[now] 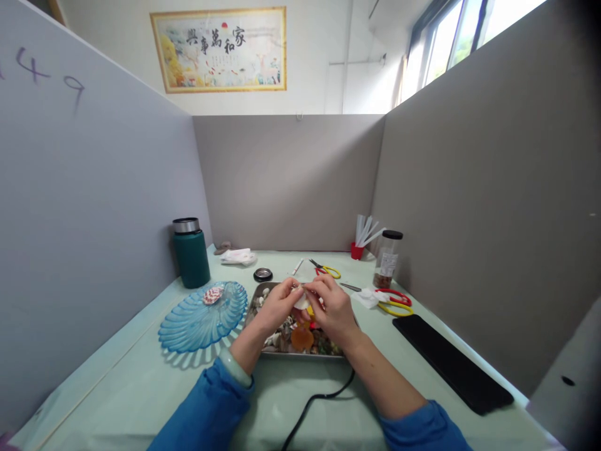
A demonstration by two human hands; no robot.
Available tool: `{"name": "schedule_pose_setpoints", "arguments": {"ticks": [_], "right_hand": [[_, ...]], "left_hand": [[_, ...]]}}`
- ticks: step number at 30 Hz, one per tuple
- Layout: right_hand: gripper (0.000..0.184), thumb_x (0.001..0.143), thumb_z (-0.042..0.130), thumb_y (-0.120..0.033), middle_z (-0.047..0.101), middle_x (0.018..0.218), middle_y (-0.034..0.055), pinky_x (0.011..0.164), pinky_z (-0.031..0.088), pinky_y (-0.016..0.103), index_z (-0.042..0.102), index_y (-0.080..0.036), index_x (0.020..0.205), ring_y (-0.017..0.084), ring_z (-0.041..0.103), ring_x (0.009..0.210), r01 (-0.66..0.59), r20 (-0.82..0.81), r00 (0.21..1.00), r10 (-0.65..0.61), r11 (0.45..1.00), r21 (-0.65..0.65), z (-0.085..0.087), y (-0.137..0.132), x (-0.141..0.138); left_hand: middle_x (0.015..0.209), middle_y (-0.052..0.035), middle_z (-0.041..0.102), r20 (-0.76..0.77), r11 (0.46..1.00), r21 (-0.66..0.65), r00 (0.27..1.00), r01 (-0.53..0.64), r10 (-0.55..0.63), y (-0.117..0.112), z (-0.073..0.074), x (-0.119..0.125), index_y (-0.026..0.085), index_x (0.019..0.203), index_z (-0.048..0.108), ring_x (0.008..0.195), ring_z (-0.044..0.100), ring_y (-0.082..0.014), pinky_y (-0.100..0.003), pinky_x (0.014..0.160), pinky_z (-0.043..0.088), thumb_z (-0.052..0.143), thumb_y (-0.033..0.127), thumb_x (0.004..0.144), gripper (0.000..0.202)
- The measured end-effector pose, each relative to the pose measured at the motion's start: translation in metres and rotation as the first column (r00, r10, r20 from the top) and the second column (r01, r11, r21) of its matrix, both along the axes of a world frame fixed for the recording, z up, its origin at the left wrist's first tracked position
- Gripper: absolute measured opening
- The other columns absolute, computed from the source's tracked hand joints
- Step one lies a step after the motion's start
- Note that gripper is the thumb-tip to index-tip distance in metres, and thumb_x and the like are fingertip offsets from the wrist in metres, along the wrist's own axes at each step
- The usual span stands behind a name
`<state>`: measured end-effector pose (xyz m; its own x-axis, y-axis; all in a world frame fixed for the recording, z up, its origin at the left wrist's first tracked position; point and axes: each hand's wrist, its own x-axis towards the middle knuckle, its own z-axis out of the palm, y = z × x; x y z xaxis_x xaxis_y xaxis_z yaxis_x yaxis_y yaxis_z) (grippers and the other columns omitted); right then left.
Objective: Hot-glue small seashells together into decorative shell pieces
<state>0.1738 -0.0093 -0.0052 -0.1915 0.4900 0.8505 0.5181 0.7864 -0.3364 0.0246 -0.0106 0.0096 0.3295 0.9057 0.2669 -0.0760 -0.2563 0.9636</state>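
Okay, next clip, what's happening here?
A person holds a small whitish piece with the fingers of the left hand and right hand, over a metal tray of shells and other small pieces. Exactly what it is can't be made out. Left of the tray, a patterned shell lies on a blue dish.

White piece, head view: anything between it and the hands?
Nothing visible. The left hand and right hand both touch the white piece directly. The metal tray and the orange piece in it lie below, not between. The hands cover part of the piece, so those sides can't be checked.
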Motion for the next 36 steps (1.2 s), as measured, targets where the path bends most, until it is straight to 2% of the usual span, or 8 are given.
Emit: {"name": "schedule_pose_setpoints", "arguments": {"ticks": [6,9,12,16,20,29,36], "right_hand": [[0.014,0.087,0.054,-0.023,0.057,0.09,0.0056,0.068,0.046,0.028,0.056,-0.02,0.1,0.016,0.054,0.074,-0.037,-0.147,0.989,0.025,0.997,-0.074,-0.0012,0.0026,-0.0003],[0.009,0.087,0.054,-0.025,0.057,0.084,0.0042,0.064,0.045,0.027,0.057,-0.019,0.093,0.015,0.053,0.069,-0.04,-0.192,0.981,0.017,0.993,-0.113,-0.001,0.0038,0.0003],[0.01,0.088,0.053,-0.025,0.056,0.079,0.0032,0.063,0.043,0.027,0.059,-0.019,0.083,0.015,0.053,0.068,-0.062,-0.196,0.98,0.035,0.989,-0.137,0.0003,0.0035,0.0006],[0.011,0.088,0.054,-0.025,0.056,0.075,0.0024,0.063,0.042,0.027,0.059,-0.019,0.08,0.015,0.052,0.068,-0.099,-0.194,0.979,0.068,0.983,-0.155,0.0014,0.002,0.0007],[0.012,0.087,0.054,-0.025,0.057,0.074,0.0018,0.062,0.042,0.027,0.059,-0.019,0.079,0.015,0.053,0.066,-0.131,-0.192,0.976,0.098,0.978,-0.165,0.0005,0.0019,0.0007],[0.012,0.088,0.053,-0.029,0.059,0.073,0.002,0.061,0.045,0.027,0.059,-0.02,0.083,0.015,0.055,0.063,-0.202,-0.215,0.964,0.155,0.955,-0.216,-0.0007,0.0012,0.0014],[0.011,0.088,0.053,-0.027,0.059,0.074,0.002,0.062,0.045,0.027,0.06,-0.019,0.086,0.014,0.056,0.063,-0.212,-0.214,0.962,0.168,0.956,-0.204,0.0017,-0.0022,0.0007]], "left_hand": [[0.059,0.0005,0.061,0.037,1.0,-0.001,0.999,0.016,-0.016,-0.0002,0.0021,0.0001,0.017,0.086,0.048,0.048,0.061,-0.0151,-0.024,0.044,0.048,0.056,0.049,0.08,0.034],[0.06,0.0009,0.06,0.06,1.0,0.01,0.998,0.013,-0.013,0.0007,0.0017,-0.0004,0.017,0.089,0.049,0.05,0.062,-0.0157,-0.024,0.044,0.048,0.057,0.049,0.08,0.035],[0.062,0.0008,0.06,0.069,1.0,0.013,0.997,0.025,-0.026,0.0005,0.0011,-0.0006,0.016,0.092,0.049,0.051,0.062,-0.0159,-0.024,0.043,0.049,0.057,0.049,0.08,0.036],[0.059,0.0005,0.06,0.084,0.998,0.002,0.995,0.062,-0.062,-0.0009,0.0004,-0.0003,0.017,0.093,0.048,0.052,0.063,-0.017,-0.027,0.045,0.051,0.053,0.048,0.083,0.034],[0.055,0.0007,0.06,0.079,0.998,-0.001,0.995,0.064,-0.063,-0.0018,0.0001,-0.0004,0.017,0.091,0.046,0.05,0.062,-0.0175,-0.026,0.044,0.049,0.05,0.048,0.085,0.032],[0.068,0.0014,0.06,0.087,0.998,0.042,0.995,0.052,-0.055,-0.0008,0.0001,-0.0016,0.018,0.083,0.046,0.046,0.059,-0.0123,-0.024,0.045,0.047,0.053,0.049,0.083,0.031],[0.063,0.0027,0.059,0.055,0.998,0.039,0.997,0.049,-0.051,-0.0009,-0.0009,-0.0023,0.019,0.082,0.045,0.044,0.057,-0.0111,-0.022,0.045,0.044,0.052,0.046,0.084,0.029]]}}
